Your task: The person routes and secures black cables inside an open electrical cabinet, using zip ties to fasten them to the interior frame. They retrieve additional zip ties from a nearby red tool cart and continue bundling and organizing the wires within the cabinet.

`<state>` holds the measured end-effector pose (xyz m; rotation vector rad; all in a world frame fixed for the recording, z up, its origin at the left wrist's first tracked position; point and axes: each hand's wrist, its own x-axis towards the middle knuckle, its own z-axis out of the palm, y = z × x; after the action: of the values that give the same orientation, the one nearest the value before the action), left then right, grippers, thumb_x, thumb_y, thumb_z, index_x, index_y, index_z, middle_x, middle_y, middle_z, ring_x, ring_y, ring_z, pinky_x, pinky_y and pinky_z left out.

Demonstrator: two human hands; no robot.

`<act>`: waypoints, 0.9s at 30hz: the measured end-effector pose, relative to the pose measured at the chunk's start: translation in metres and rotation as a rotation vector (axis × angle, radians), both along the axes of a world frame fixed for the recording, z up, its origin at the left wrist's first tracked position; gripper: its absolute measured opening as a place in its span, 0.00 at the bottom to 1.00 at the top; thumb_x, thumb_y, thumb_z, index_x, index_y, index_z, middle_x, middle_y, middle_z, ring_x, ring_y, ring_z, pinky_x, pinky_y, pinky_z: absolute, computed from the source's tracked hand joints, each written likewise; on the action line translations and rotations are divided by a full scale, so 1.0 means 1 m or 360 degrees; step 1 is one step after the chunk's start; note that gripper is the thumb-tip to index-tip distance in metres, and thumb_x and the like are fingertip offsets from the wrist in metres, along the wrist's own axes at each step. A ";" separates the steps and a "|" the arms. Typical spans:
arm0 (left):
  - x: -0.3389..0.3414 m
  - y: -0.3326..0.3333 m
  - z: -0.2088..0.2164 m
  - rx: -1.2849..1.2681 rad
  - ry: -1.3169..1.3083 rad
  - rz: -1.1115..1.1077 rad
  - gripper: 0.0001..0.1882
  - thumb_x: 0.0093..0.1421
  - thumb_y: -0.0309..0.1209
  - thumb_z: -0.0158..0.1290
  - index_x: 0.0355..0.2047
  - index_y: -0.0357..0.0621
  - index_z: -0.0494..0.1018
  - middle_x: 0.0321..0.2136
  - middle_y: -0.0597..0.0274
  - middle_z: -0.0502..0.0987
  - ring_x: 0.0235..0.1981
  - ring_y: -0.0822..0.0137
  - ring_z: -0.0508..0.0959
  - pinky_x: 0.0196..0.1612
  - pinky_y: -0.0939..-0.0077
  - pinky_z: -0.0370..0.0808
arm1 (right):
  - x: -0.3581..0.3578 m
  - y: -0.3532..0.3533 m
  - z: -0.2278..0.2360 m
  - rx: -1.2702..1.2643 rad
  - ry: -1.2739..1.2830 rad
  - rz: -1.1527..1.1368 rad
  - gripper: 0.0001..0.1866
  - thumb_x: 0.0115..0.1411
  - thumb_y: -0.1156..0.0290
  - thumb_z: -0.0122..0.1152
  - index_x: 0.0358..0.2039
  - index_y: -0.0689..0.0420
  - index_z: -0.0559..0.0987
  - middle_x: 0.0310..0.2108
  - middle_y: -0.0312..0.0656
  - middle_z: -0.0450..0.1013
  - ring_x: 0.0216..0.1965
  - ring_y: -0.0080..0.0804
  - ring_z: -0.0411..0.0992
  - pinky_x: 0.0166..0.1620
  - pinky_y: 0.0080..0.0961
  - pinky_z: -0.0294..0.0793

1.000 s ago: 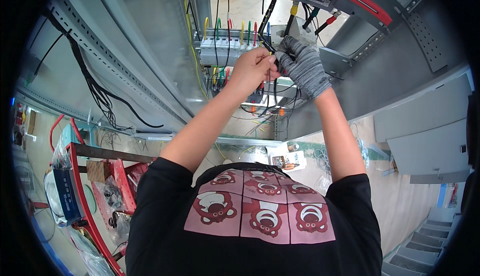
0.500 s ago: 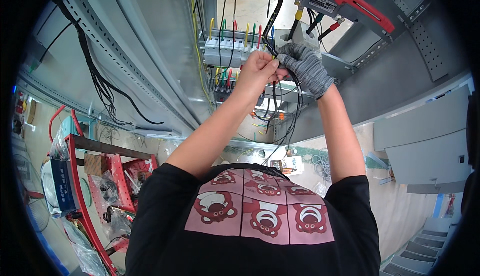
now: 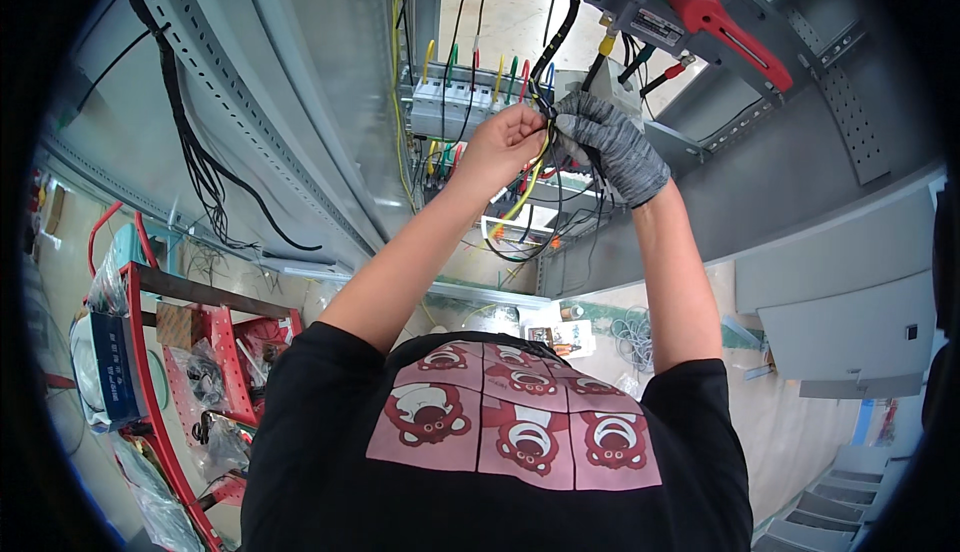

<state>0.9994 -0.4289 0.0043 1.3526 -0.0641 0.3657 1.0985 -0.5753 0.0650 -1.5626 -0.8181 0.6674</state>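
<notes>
My bare left hand [image 3: 503,150] and my gloved right hand [image 3: 614,149] meet at a black wire bundle [image 3: 560,44] inside a metal cabinet. The left fingertips are pinched together at the bundle; what exactly lies between them is too small to make out. The grey-gloved right hand is closed round the wires from the other side, and its palm side is hidden. Below the hands, a yellow-green wire [image 3: 530,190] and several black wires hang in loose loops. A row of grey circuit breakers [image 3: 455,107] with coloured wires stands behind the left hand.
A switch with a red handle [image 3: 725,27] sits at the upper right, above thick coloured-end cables. Another black cable bundle [image 3: 180,122] hangs along the left panel. At the lower left stands a red cart [image 3: 160,392] loaded with boxes and plastic bags.
The black wires that trailed toward my chest now hang lower inside the cabinet in loops. The yellow-green wire has come into view below my hands. Both hands stay at the bundle.
</notes>
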 end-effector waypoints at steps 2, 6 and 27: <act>-0.004 -0.003 0.001 -0.0028 -0.0022 0.0031 0.05 0.60 0.21 0.48 0.37 0.38 0.68 0.31 0.69 0.72 0.34 0.82 0.70 0.40 0.89 0.67 | 0.003 0.002 0.000 0.0012 0.0046 0.0038 0.14 0.55 0.69 0.61 0.41 0.60 0.77 0.33 0.33 0.72 0.36 0.18 0.67 0.40 0.14 0.68; -0.010 0.009 0.012 0.1200 -0.0152 0.0476 0.04 0.60 0.27 0.46 0.31 0.40 0.70 0.25 0.64 0.74 0.31 0.68 0.73 0.38 0.73 0.68 | 0.007 0.003 -0.004 -0.0015 0.0123 0.0023 0.09 0.56 0.71 0.59 0.37 0.59 0.76 0.31 0.32 0.71 0.33 0.18 0.68 0.39 0.15 0.68; -0.043 -0.031 0.026 0.1884 -0.0214 0.0990 0.05 0.56 0.28 0.50 0.30 0.40 0.67 0.27 0.55 0.70 0.29 0.52 0.72 0.39 0.62 0.68 | -0.004 0.014 0.005 -0.0229 -0.0290 0.0086 0.18 0.52 0.70 0.64 0.42 0.65 0.76 0.32 0.38 0.75 0.34 0.20 0.69 0.40 0.19 0.72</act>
<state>0.9563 -0.4601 0.0301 2.5183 0.0456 1.0427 1.0949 -0.5617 0.0701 -1.7558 -0.9680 0.6407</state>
